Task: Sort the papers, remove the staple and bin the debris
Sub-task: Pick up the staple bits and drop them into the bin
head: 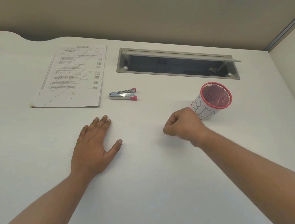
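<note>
Two hands: left hand (93, 148) spread flat on the desk (150, 192), right hand (181, 125) fisted.

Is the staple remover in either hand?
No, the staple remover lies on the desk beside the papers, apart from the flat left hand and curled right hand.

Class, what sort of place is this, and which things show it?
Probably an office cubicle: a white desk with a built-in cable hatch, a partition behind it, and printed papers beside a staple remover.
</note>
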Motion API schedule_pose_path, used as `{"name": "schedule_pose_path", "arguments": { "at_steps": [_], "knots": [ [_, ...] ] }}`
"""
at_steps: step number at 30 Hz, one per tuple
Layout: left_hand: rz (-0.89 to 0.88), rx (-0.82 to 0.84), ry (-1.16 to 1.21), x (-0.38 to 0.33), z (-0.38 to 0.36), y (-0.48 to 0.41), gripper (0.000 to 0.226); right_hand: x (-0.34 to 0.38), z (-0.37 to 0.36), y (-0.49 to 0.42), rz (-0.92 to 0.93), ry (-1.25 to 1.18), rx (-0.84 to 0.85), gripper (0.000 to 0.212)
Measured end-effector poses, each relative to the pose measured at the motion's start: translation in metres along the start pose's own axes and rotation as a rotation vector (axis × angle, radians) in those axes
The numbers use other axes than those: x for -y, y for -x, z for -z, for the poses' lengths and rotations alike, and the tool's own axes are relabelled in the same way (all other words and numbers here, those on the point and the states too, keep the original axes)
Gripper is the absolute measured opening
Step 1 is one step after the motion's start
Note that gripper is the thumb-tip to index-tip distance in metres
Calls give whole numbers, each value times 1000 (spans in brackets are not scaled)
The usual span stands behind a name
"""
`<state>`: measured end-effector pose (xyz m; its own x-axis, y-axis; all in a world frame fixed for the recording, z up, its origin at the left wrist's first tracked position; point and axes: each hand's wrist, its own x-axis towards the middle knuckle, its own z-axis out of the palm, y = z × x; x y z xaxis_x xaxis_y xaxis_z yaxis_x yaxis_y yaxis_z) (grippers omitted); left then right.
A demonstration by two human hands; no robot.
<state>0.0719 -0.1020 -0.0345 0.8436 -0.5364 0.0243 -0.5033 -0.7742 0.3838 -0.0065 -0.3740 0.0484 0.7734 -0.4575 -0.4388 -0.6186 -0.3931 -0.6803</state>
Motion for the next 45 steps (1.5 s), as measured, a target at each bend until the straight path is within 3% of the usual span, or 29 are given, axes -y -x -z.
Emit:
{"name": "schedule_pose_path", "arguments": {
  "at_steps": [3, 6, 9, 14, 20, 24, 27, 31, 41, 45],
  "knots": [
    [1, 2, -1, 1, 0, 0, 79, 10, 32, 6, 2, -229, -13, 17],
    [2, 1, 1, 0, 0, 0, 79, 21, 66, 10, 47, -289, -70, 22],
    [1, 2, 3, 0, 0, 0, 79, 28, 101, 8, 75, -202, -190, 18],
    [3, 0, 11, -2, 0, 0, 80, 23, 138, -7, 38, 140, -382, 9],
    [-4, 0, 12, -1, 2, 1, 80, 16, 141, -22, 51, 570, -266, 12],
    [0, -1, 11, -1, 1, 0, 80, 17, 135, -23, 84, 707, -327, 11],
    [-1, -1, 10, -2, 2, 0, 80, 17, 132, -21, 98, 746, -338, 8],
    [-4, 2, 8, -1, 2, 0, 80, 20, 133, -19, 84, 799, -213, 18],
    [3, 17, 2, -2, 3, 1, 80, 16, 134, -18, 121, 694, -243, 34],
    [7, 36, -3, -3, 4, 0, 80, 12, 133, -16, 186, 636, -293, 24]
  ]
}}
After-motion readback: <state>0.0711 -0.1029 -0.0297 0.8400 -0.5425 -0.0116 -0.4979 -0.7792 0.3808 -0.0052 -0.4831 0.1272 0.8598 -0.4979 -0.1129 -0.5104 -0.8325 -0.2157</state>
